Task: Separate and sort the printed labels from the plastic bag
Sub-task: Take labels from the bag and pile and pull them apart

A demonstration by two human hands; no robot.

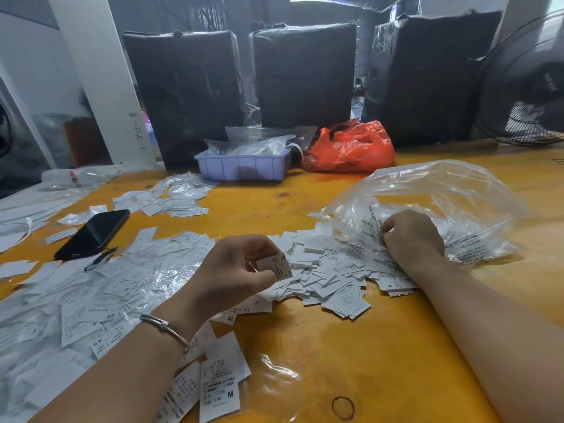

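A heap of small white printed labels (329, 276) spills onto the yellow table (351, 355) from the mouth of a clear plastic bag (442, 190) at right. My left hand (235, 270) pinches a small stack of labels (276, 265) marked XL just left of the heap. My right hand (412, 236) sits at the bag's mouth, its curled fingers pinching labels there. Other labels marked S, XS and M lie spread over the left side (100, 297) and near the front edge (219, 389).
A black phone (94, 233) lies at left among labels. At the back stand a purple tray (241, 166) with clear bags, an orange bag (351, 148), three black wrapped bundles (305, 74) and a fan (528, 80). A rubber band (343, 408) lies near the front.
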